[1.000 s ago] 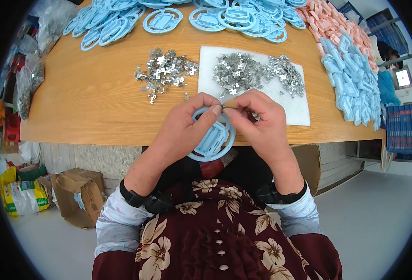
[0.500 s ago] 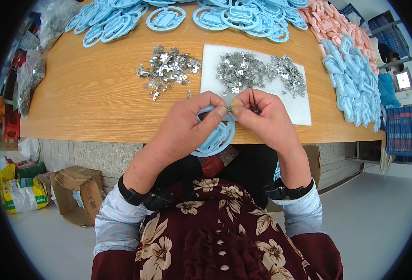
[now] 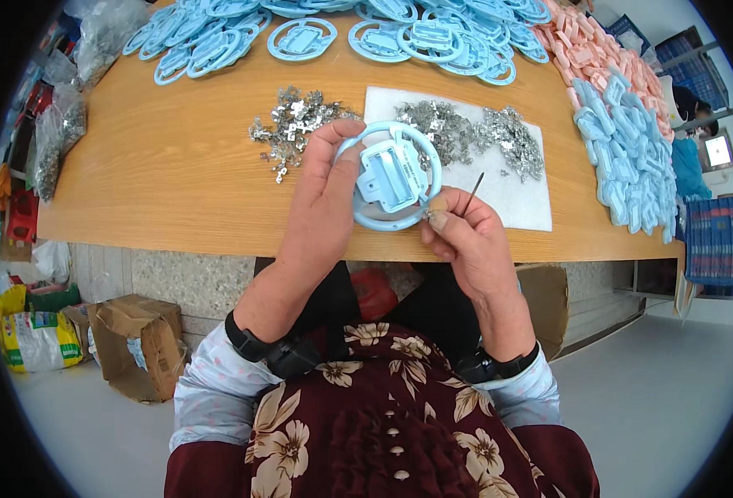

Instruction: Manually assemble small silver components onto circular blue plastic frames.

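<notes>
So the person is now holding the light blue plastic ring piece point(image 3: 390, 176) up higher than half a second ago, tilted so its inner rectangular part is facing the camera, out over the near edge of the worktop point(image 3: 175, 178) instead of tucked low behind both hands. The left hand point(image 3: 323, 199) is gripping the ring by its left rim, thumb curled over the top. The right hand point(image 3: 464, 231) is pinching a thin dark needle-like tool point(image 3: 474, 183) plus what looks like a tiny metal bit right at the ring's lower right edge, hard to tell exactly. Looks like the fiddly fitting is moving to a checking or seating stage. Piles of small silver metal clips point(image 3: 300, 126) are sitting just beyond, some on a white sheet point(image 3: 512, 199).
</notes>
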A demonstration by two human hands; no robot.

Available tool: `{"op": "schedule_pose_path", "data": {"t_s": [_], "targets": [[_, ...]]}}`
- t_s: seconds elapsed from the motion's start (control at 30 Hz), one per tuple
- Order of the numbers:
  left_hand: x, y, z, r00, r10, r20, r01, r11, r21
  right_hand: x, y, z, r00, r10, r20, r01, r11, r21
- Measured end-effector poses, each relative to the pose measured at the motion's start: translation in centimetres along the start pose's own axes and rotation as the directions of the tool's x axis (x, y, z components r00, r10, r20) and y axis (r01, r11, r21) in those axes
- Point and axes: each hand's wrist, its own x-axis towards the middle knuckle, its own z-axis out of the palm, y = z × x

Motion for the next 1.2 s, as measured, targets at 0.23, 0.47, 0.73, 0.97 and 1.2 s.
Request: {"op": "schedule_pose_path", "data": {"t_s": [0.23,0.47,0.73,0.97,1.2], "targets": [[1.3,3.6,-1.0,0.913,-0.209,0.352,0.028,0.89,0.456,-0.2,-2.7,-1.9,0.978,-0.119,0.172,0.189,0.856,-0.482],[2.4,4.3,-0.4,0.754,-0.484,0.445,0.132,0.775,0.618,-0.5,-4.8,-2.2,0.951,-0.25,0.18,0.306,0.705,-0.64],[1.0,0.7,-1.8,0.885,-0.384,0.264,0.235,0.858,0.457,0.1,-2.3,-2.0,0.901,-0.433,-0.011,0.338,0.72,-0.606],[1.2,0.6,-1.7,0.833,-0.482,0.274,0.422,0.872,0.249,1.6,-1.0,-1.4,0.821,-0.571,0.023,0.428,0.587,-0.687],[1.4,0.3,-2.0,0.819,-0.483,0.311,0.449,0.876,0.178,2.5,-1.1,-0.3,0.817,-0.569,0.093,0.416,0.47,-0.779]]}}
